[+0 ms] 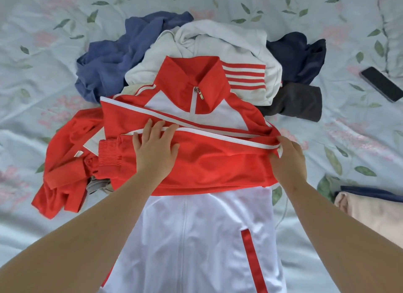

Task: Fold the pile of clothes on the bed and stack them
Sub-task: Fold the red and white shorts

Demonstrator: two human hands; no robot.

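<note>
A red and white zip jacket [196, 227] lies front-up on the bed, collar away from me. One red sleeve [218, 161] is folded across its chest. My left hand [154, 148] presses flat on that sleeve near the ribbed cuff, fingers spread. My right hand [287, 159] pinches the fold at the jacket's right shoulder edge. Behind the jacket lies the unfolded pile: a blue garment [113, 63], a white hoodie [218, 41], a navy garment [298, 52] and a dark grey one [298, 102]. Another red garment [63, 161] is bunched at the left.
A black phone [380, 83] lies on the floral bedsheet [43, 30] at the right. A folded pink piece on a navy one [370, 209] sits at the right edge. A thin white cable [283, 214] runs beside the jacket.
</note>
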